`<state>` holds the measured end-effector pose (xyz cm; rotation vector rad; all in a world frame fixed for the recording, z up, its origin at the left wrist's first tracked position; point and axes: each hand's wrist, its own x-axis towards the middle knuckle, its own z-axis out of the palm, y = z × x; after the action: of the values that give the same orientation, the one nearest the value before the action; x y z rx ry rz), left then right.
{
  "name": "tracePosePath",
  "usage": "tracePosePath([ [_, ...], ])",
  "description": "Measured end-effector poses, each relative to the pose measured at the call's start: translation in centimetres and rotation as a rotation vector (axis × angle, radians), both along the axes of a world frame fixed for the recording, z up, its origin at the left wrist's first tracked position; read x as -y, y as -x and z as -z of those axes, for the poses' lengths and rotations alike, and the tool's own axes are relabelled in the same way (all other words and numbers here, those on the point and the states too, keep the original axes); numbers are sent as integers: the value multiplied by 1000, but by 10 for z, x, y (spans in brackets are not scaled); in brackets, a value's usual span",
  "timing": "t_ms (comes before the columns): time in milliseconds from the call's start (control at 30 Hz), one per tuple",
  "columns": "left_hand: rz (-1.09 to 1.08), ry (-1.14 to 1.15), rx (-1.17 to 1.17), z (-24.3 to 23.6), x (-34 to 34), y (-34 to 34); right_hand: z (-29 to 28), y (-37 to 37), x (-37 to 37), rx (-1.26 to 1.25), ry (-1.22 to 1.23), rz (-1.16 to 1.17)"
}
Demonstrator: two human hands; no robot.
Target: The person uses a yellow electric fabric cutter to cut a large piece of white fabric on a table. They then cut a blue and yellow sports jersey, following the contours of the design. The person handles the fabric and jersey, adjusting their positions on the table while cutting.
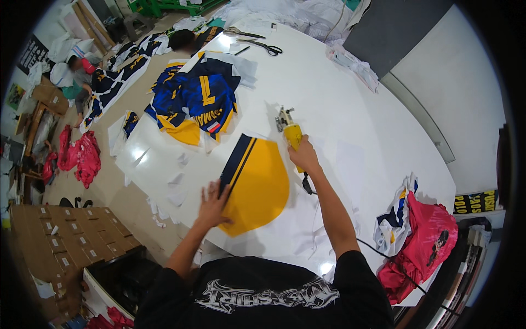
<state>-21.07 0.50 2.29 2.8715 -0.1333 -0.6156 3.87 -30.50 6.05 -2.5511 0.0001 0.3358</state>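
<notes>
A yellow fabric panel (256,192) with a navy striped band lies on the white table (367,131). My left hand (213,204) rests flat on the panel's lower left edge, fingers spread and holding nothing. My right hand (302,153) is closed around a yellow electric cutter (292,130) with a metal head, just right of the panel's upper end. Its black cord trails under my right forearm. Beyond the panel, a pile of navy and yellow printed garment pieces (192,104) lies at the table's far left.
Scissors (268,47) lie at the far end. Pink and white garments (416,241) sit at the near right. Cardboard boxes (60,236) stand left of the table. Two other people (82,74) are among fabric pieces at the back left. Scraps (175,181) lie near the left edge.
</notes>
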Motion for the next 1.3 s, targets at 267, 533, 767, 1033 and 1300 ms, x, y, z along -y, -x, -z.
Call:
tracePosePath([
  [267,-190,-657,476,66,-101,17,-1,123,78,20,-86,186],
  [533,-191,42,-31,-3,48,6,-44,251,91,-15,2,-14],
  [767,-98,76,-12,11,16,31,-35,317,66,-106,78,-165],
  [1033,-121,169,35,14,12,38,-23,288,27,-22,57,-164],
  [1300,-122,181,40,17,12,37,-24,285,25,-62,132,-177],
])
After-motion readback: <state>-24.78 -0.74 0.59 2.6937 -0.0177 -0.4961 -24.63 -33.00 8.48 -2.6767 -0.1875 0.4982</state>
